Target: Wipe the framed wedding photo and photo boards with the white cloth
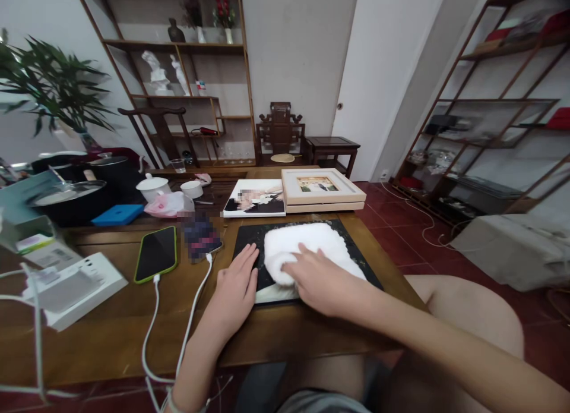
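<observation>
A black flat panel [244,233] lies on the wooden table in front of me, with a pale area showing at its near edge. Over most of it is spread a fluffy white cloth [317,236], its near left corner bunched up. My right hand [314,276] presses down on that corner, fingers bent into the cloth and gripping it; some fingertips are hidden. My left hand [238,285] rests palm down at the panel's left edge, fingers stretched out, holding nothing.
Behind the panel are a photo print [255,199] and a framed picture [323,190]. To the left, a phone [157,254] and a second device [199,237] have white cables. Farther left stand a white power strip [80,291], a blue box [117,215] and pots [66,196].
</observation>
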`<state>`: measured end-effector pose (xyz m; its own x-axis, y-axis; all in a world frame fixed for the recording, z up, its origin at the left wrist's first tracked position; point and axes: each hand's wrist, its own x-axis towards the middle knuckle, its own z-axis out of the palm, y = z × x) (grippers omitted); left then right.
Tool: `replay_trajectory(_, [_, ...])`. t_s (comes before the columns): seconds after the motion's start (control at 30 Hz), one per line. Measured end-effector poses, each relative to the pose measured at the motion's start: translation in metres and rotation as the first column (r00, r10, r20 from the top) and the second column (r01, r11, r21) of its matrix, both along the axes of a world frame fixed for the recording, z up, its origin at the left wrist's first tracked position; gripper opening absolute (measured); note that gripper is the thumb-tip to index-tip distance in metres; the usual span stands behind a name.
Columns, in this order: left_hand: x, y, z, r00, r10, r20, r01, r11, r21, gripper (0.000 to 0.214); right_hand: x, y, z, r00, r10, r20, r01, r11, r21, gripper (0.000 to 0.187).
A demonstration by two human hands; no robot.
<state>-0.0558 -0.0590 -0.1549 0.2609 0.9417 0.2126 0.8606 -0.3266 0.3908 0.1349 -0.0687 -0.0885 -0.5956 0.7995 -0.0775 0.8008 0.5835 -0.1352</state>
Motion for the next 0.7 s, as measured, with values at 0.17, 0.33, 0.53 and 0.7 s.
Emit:
replay_trajectory(0.17, [0.000, 0.001, 0.000, 1.000, -0.018, -0.001, 0.018, 0.999, 0.041, 0.044, -0.023, 0.067, 0.008, 0.996, -0.090, 0.009, 0.089, 0.994, 0.060, 0.041])
replay_trajectory(0.33, [0.000, 0.001, 0.000, 1.000, -0.016, 0.025, 0.015, 0.999, 0.036, 0.045, -0.034, 0.057, 0.002, 0.995, -0.100, 0.006, 0.099, 0.991, 0.091, 0.044])
replay_trajectory(0.53, [0.000, 0.000, 0.002, 0.998, -0.024, 0.061, 0.024, 1.000, 0.009, 0.044, -0.010, -0.026, -0.016, 0.999, 0.050, -0.006, -0.049, 0.997, 0.063, 0.043])
replay_trajectory(0.7, [0.001, 0.000, 0.001, 0.998, -0.008, 0.060, 0.008, 1.000, 0.011, 0.043, 0.025, -0.034, -0.013, 0.999, 0.019, -0.051, -0.020, 1.000, -0.018, 0.045])
